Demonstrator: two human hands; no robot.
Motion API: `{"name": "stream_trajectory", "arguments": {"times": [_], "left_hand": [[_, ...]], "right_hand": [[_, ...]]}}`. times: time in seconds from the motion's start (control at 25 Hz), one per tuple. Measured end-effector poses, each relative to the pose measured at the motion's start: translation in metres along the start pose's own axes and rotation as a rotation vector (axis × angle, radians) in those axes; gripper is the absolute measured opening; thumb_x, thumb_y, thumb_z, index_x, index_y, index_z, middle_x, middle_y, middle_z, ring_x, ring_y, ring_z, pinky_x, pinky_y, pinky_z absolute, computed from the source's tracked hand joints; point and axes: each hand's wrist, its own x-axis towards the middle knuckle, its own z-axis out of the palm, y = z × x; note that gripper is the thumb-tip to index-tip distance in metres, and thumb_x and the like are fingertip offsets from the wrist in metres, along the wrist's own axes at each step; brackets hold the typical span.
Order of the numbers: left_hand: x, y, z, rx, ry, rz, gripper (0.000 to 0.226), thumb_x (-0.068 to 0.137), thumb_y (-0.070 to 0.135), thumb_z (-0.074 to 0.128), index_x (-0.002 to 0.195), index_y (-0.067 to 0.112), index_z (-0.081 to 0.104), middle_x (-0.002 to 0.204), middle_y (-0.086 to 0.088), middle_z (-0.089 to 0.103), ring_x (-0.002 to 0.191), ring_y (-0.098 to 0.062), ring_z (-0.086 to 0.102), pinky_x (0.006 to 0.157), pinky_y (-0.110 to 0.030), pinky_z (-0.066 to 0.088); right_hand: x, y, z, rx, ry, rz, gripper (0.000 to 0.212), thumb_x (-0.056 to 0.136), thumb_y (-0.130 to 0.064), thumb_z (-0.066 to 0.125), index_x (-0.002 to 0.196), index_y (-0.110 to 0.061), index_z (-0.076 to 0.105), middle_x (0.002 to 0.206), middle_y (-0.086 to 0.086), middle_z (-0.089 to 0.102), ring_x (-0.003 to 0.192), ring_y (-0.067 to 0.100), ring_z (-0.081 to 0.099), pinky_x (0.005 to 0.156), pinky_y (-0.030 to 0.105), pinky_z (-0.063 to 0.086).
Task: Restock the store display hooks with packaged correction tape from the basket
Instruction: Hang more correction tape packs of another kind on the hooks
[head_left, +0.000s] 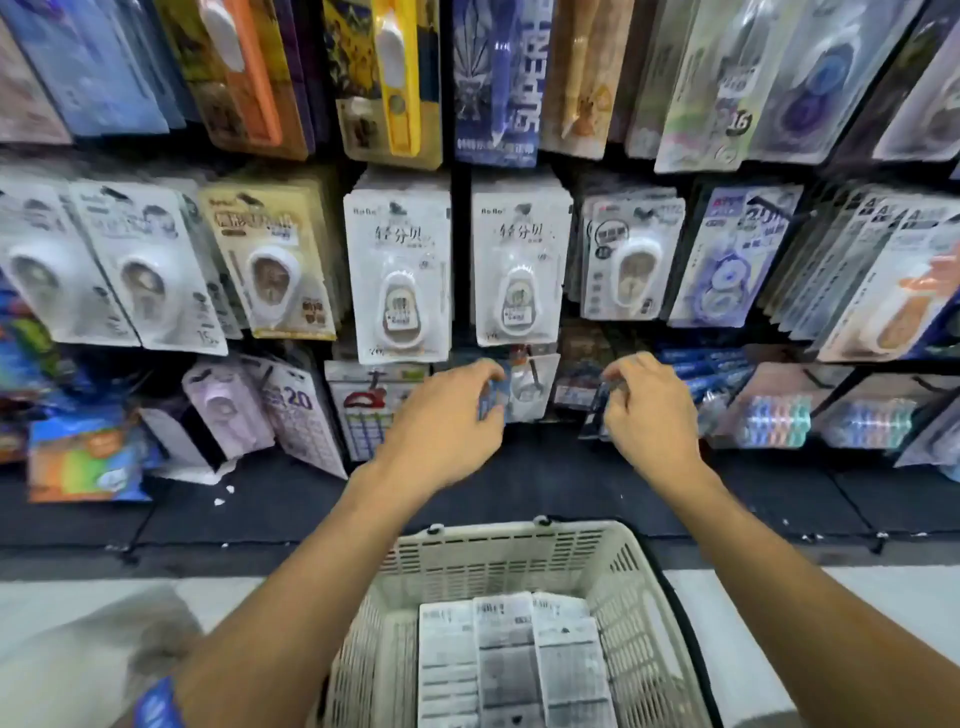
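Three packs (511, 670) (face down) fill the basket (639, 582) below; left grip (441, 415) and right grip (649, 410) each pinch one pack.

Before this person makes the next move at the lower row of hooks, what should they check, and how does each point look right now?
1. Left hand has a pack: ok, its fingers pinch a blue-edged pack at the lower row.
2. Right hand has a pack: ok, it pinches a dark pack.
3. Pack's hole lined up with the hook: cannot tell, the picture is blurred there.
4. Stock left in the basket: ok, several packs lie face down inside.
5. Basket within reach: ok, it sits directly below both arms.
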Motion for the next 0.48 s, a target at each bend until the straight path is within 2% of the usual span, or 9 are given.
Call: {"name": "stream_trajectory", "arguments": {"times": [0.08,0.16,0.24,0.32,0.4,0.48], "left_hand": [[-0.018,-0.023,0.041,0.094,-0.350,-0.036,0.037,0.095,0.031,0.060,0.132,0.027,0.058,0.124,-0.001,0.068,0.110,-0.026,0.063,0.096,-0.039,0.052],[-0.048,-0.062,0.093,0.142,-0.599,-0.137,0.036,0.094,0.027,0.062,0.130,0.024,0.062,0.128,-0.003,0.067,0.115,-0.026,0.062,0.098,-0.031,0.049],[-0.092,-0.107,0.141,0.038,-0.702,-0.367,0.036,0.093,0.024,0.064,0.129,0.021,0.063,0.131,-0.005,0.065,0.116,-0.024,0.061,0.097,-0.028,0.048],[-0.136,-0.145,0.185,-0.057,-0.727,-0.596,0.038,0.092,0.025,0.066,0.129,0.020,0.061,0.131,-0.004,0.064,0.113,-0.023,0.063,0.098,-0.032,0.052],[-0.163,-0.172,0.221,-0.119,-0.738,-0.727,0.043,0.090,0.021,0.067,0.132,0.018,0.059,0.130,-0.003,0.067,0.108,-0.019,0.065,0.095,-0.034,0.055],[-0.167,-0.185,0.249,-0.191,-0.695,-0.821,0.057,0.088,0.019,0.068,0.142,0.021,0.051,0.128,0.000,0.067,0.098,-0.014,0.066,0.087,-0.030,0.058]], "right_hand": [[-0.043,0.005,0.037,0.028,-0.180,0.059,0.021,0.089,-0.003,0.053,0.099,-0.010,0.070,0.104,0.012,0.069,0.097,0.037,0.062,0.080,0.042,0.051],[-0.093,0.014,0.083,0.019,-0.531,0.115,0.022,0.093,-0.010,0.053,0.106,-0.017,0.070,0.110,0.008,0.073,0.104,0.032,0.064,0.084,0.037,0.050],[-0.150,0.033,0.127,0.004,-0.890,0.173,0.026,0.094,-0.015,0.058,0.118,-0.017,0.068,0.120,0.007,0.071,0.112,0.028,0.064,0.089,0.031,0.048],[-0.207,0.058,0.164,0.034,-1.107,0.396,0.041,0.093,-0.018,0.063,0.133,-0.014,0.059,0.131,0.006,0.065,0.118,0.026,0.061,0.088,0.025,0.045],[-0.247,0.082,0.191,0.113,-1.098,0.682,0.050,0.091,-0.016,0.065,0.138,-0.009,0.050,0.137,0.009,0.060,0.122,0.028,0.059,0.093,0.025,0.046],[-0.267,0.098,0.214,0.212,-0.958,0.834,0.041,0.090,-0.007,0.063,0.131,-0.006,0.054,0.131,0.015,0.064,0.117,0.030,0.062,0.099,0.033,0.050]]}}
